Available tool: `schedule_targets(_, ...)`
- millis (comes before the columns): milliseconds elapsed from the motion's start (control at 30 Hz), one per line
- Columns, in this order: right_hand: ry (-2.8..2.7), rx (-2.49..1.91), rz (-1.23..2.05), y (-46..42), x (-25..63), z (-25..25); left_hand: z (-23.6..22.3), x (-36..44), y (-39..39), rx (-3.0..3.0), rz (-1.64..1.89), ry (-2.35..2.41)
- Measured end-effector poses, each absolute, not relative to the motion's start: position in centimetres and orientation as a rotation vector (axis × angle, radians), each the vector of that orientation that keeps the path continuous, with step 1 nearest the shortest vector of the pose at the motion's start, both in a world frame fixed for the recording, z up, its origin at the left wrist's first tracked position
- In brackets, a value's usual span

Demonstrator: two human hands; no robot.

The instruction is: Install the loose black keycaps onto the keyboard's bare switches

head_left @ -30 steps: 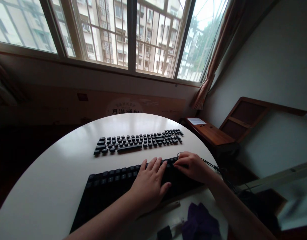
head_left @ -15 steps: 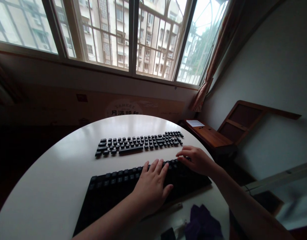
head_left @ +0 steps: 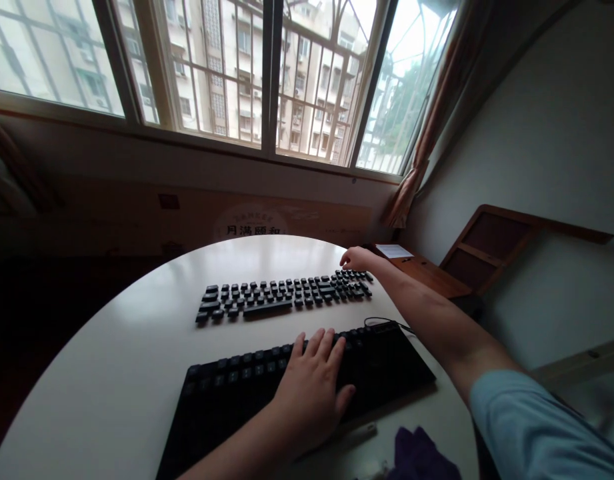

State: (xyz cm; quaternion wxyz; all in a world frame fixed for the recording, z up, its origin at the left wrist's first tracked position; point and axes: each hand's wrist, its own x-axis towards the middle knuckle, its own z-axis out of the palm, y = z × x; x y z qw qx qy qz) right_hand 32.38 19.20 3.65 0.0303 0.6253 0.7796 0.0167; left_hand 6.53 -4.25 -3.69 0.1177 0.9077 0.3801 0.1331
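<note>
Keyboard [head_left: 391, 360] on white surface [head_left: 101, 380]. Left hand [head_left: 311, 387] on keyboard, fingers loosely spread. Loose keys [head_left: 267, 308] in rows beyond keyboard. Right hand [head_left: 357, 258] beyond keyboard's right half, at keys; fingers curled, can't tell whether pinching one. Purple item [head_left: 421, 457] on keyboard's near side.

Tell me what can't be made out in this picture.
In the head view:
Part of the keyboard: hidden by the left hand.
Purple item: cut off by the bottom edge.
Markings on the loose keycaps: too small.
Whether the right hand pinches one of them: too small to tell.
</note>
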Motion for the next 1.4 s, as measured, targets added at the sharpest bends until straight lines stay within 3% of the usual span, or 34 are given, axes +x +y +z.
schedule_targets(433, 2.314, 1.880, -0.199, 22.5, 32.9, 0.7, -3.8, 6.4, -4.3, 2.617, 0.388, 1.083)
schedule_targets(1400, 2.370, 1.929, -0.030, 22.9, 31.6, 1.2, -3.9, 6.4, -4.3, 2.606, 0.386, 1.079)
